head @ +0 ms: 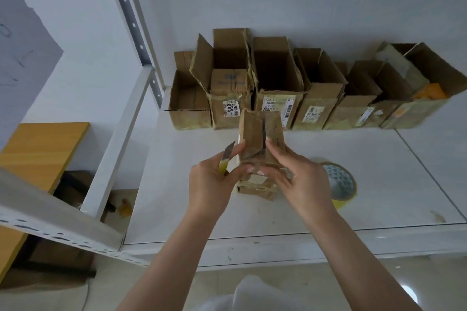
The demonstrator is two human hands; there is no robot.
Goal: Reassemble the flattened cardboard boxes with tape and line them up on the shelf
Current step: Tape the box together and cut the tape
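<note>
A small cardboard box (260,134) stands on the white shelf (379,184) in front of me, its closed flaps facing me. My left hand (214,182) grips a yellow-handled utility knife (226,159), blade pointing up, while its fingers press the box's left side. On the box's right side my right hand (298,177) presses, thumb near clear tape at the lower edge. A roll of tape (340,182) lies flat on the shelf just behind my right hand. Several open boxes (278,88) stand in a row along the back wall.
A white metal upright (131,23) and a shelf beam (50,214) frame the left side. Beyond them sits a wooden board (43,149) with dark objects under it. The rightmost box holds something orange (432,92). Pale floor tiles show below the shelf edge.
</note>
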